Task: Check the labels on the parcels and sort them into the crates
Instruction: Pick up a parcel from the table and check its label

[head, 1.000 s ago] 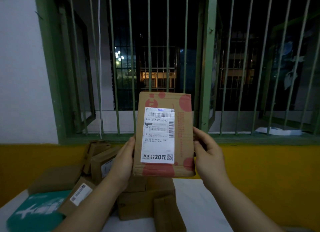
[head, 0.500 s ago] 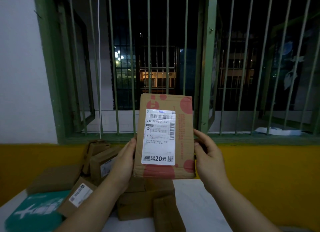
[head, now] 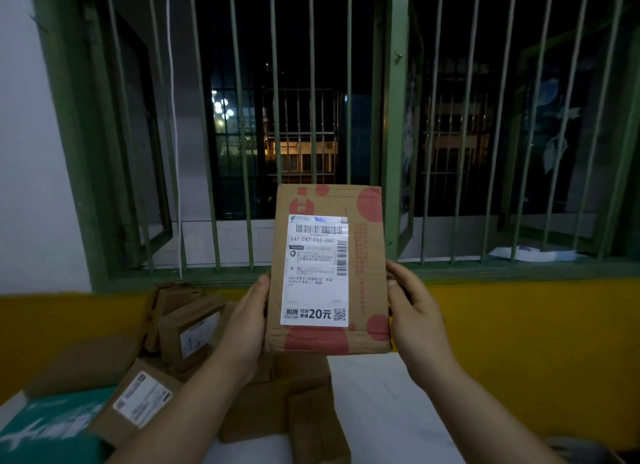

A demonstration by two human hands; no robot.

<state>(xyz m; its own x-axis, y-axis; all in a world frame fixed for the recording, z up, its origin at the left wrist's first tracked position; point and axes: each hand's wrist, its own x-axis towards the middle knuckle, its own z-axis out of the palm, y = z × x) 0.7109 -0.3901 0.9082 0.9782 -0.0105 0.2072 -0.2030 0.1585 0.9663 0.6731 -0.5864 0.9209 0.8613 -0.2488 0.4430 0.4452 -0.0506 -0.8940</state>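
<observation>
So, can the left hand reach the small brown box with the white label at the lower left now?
Probably not right away. The left hand grips the brown cardboard parcel with red dots, shared with the right hand. The small labelled brown box lies uncovered beside the left forearm, otherwise free.

The parcel (head: pixel 329 269) stands upright in the air between the left hand (head: pixel 247 325) and the right hand (head: pixel 415 321), before the barred window (head: pixel 311 82). Below it and to its left, other parcels (head: pixel 187 328) lie heaped on the desk (head: pixel 381 411).
</observation>
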